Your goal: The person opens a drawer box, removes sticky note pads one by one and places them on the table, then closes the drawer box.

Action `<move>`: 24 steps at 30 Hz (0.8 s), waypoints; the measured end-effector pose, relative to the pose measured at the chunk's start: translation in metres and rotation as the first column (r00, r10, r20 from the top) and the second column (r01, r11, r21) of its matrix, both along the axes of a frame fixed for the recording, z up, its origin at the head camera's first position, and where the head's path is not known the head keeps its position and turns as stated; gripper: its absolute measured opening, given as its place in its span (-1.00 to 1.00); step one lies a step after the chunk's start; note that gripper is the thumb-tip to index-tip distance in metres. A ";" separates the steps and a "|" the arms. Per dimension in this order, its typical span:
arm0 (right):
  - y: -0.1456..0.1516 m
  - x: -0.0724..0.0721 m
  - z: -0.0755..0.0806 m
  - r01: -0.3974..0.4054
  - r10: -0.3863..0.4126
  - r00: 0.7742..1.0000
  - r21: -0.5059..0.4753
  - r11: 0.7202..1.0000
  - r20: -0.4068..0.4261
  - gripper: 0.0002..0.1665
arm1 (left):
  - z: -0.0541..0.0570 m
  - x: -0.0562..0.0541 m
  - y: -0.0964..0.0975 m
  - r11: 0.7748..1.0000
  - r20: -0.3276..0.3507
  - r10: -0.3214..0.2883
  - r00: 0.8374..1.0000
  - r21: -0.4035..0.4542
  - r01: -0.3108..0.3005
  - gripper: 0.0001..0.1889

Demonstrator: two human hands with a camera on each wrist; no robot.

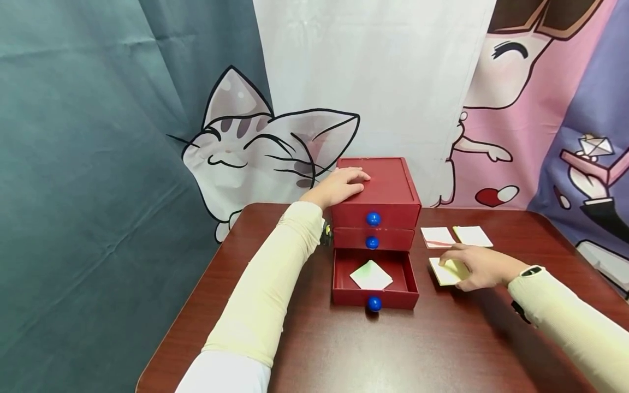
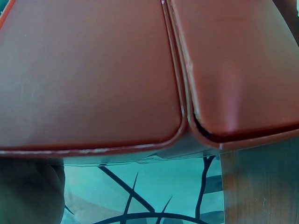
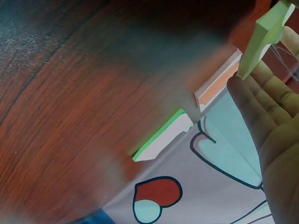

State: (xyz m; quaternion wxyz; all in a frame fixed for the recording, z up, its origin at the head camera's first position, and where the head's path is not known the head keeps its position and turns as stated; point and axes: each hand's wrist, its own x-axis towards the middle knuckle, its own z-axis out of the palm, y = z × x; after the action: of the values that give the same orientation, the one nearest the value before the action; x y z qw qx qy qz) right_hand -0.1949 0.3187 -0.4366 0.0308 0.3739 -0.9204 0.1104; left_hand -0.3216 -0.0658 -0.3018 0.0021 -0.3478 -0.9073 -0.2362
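Observation:
My left hand (image 1: 339, 187) rests on the left side of the top of a red drawer box (image 1: 385, 183) with blue knobs. Its bottom drawer (image 1: 400, 299) is pulled out, and a white-and-green notepad (image 1: 372, 277) lies in it. To the right of the box, my right hand (image 1: 484, 266) pinches a yellow-green notepad (image 1: 446, 277) between thumb and fingers. The right wrist view shows that pad (image 3: 257, 44) raised off the tabletop and tilted. In the left wrist view the box's red surface (image 2: 88, 79) fills most of the picture; only a dark bit of the hand shows.
Two more notepads lie behind my right hand: one white with a red stripe (image 1: 437, 238), one white with a yellow-green edge (image 1: 473, 236). A small dark object (image 1: 326, 233) stands by the box's left side. A printed curtain (image 1: 383, 82) hangs behind the wooden table (image 1: 344, 355).

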 end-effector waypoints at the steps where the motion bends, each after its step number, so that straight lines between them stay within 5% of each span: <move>1: 0.001 0.000 0.000 -0.006 0.006 1.000 -0.003 1.000 0.001 -0.41 | 0.001 0.000 0.000 1.000 -0.001 -0.003 1.000 0.003 0.003 -0.60; 24: 0.002 0.002 -0.009 0.050 -0.058 0.995 0.092 0.995 0.078 -0.40 | -0.001 -0.002 0.000 1.000 -0.025 -0.014 1.000 -0.001 0.014 -0.60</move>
State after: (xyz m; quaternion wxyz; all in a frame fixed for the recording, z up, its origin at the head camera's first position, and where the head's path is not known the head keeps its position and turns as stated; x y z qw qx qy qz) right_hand -0.1926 0.3210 -0.4460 -0.0201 0.3452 -0.9346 0.0832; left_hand -0.3232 -0.0660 -0.3030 0.0115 -0.3570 -0.9048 -0.2317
